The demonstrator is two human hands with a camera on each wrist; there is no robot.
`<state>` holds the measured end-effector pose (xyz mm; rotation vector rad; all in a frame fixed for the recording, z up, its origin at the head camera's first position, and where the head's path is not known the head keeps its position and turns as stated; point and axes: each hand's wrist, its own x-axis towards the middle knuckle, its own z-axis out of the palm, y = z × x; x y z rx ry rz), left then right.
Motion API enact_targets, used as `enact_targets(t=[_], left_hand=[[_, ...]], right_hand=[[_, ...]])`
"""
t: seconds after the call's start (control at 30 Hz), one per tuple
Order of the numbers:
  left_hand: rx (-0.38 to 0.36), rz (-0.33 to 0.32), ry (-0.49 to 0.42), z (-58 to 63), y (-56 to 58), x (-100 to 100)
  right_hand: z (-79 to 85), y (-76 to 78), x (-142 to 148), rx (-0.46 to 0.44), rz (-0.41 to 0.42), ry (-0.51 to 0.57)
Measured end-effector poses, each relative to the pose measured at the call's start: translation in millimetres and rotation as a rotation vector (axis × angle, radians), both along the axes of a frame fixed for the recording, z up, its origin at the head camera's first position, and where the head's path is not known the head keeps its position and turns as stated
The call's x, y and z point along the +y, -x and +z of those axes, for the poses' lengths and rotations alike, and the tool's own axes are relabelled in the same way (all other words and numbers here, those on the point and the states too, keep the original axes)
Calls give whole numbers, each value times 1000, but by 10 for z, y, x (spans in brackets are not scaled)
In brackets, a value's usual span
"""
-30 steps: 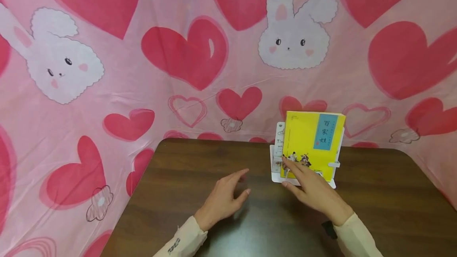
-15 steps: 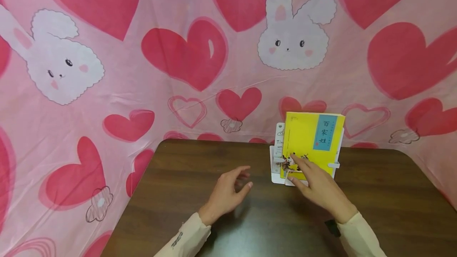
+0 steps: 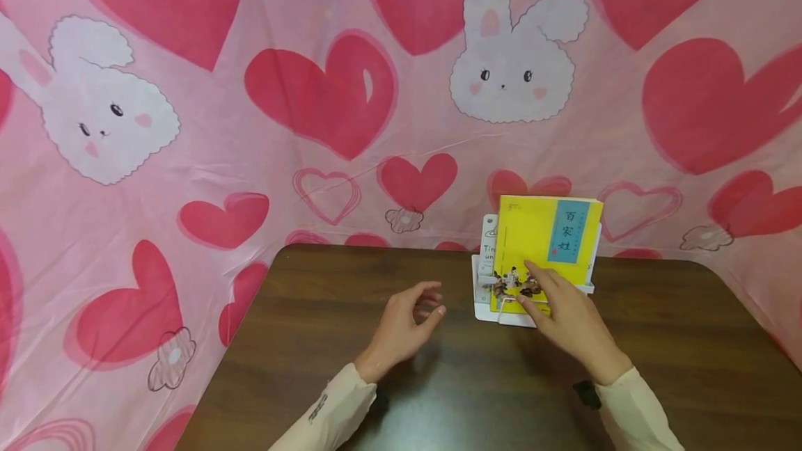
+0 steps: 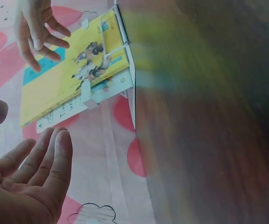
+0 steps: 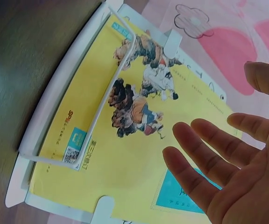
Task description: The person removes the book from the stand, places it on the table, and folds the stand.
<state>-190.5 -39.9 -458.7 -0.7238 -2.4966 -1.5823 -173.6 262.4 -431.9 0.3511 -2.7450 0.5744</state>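
Yellow book (image 3: 526,232) on a white stand (image 3: 485,312)
Right hand (image 3: 573,319) before it, left hand (image 3: 397,326) nearby, thumbs and fingers apart.

Dark brown wood-grain counter (image 3: 351,284) with rounded far corners and soft sheen near front, white book stand (image 3: 484,312) sits directly on it, right of middle, toward far edge

The book (image 3: 528,228) is yellow and blue, the stand (image 3: 483,312) white, the tabletop (image 3: 464,374) brown, the cloth (image 3: 426,106) pink with red hearts (image 3: 322,96).
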Motion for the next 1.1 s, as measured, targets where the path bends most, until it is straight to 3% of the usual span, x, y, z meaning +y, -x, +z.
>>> enact_targets(t=[0.47, 0.9, 1.1], left_hand=[[-20, -2, -50, 54, 115, 236], [-14, 15, -75, 143, 202, 453], [-10, 2, -113, 189, 269, 575]], right_hand=[[-4, 64, 149, 93, -51, 32], [40, 58, 242, 39, -96, 97], [19, 89, 296, 60, -120, 112]])
